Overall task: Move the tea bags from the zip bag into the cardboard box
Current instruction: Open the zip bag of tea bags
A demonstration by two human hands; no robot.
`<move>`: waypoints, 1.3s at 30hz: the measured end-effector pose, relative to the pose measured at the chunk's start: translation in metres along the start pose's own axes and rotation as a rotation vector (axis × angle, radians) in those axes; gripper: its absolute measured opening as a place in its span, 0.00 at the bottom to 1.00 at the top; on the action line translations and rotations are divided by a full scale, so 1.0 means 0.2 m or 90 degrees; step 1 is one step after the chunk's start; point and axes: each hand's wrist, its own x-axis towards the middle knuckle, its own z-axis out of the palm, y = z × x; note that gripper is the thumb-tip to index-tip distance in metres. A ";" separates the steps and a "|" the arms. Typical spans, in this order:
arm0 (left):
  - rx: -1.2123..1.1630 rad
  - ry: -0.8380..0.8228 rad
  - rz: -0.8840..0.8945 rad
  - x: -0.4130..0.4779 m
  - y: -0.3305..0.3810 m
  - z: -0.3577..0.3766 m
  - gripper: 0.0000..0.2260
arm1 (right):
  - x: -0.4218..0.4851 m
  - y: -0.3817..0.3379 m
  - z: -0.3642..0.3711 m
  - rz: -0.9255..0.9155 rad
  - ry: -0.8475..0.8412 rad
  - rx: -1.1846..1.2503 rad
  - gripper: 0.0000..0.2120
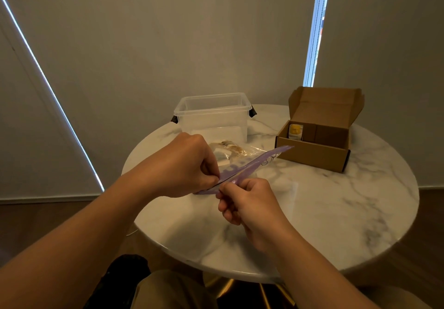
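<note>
Your left hand [189, 167] and right hand [242, 200] each pinch one lip of the zip bag [242, 167] at frame centre, parting its seal; the cardboard box [317, 138] waits open, upper right.

I have only one view, from the camera on my head. It faces forward and down over the round marble table [336, 212], wide-angled. My left hand [189, 164] and right hand [252, 203], both on the zip bag [252, 164], sit close under the lens at mid-frame. From them, the cardboard box [312, 155] lies farther off at 2 o'clock, the clear tub [211, 114] at 12, and my lap [168, 289] at 6.
</note>
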 end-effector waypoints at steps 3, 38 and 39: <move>0.015 0.008 0.007 -0.01 0.01 0.01 0.04 | 0.00 0.00 0.01 0.008 0.014 -0.007 0.09; 0.111 -0.024 0.089 0.06 0.03 0.00 0.12 | 0.06 -0.02 -0.09 -0.171 0.171 -0.138 0.17; 0.115 -0.019 0.084 0.06 0.04 0.01 0.11 | 0.06 -0.02 -0.10 -0.188 0.181 -0.154 0.17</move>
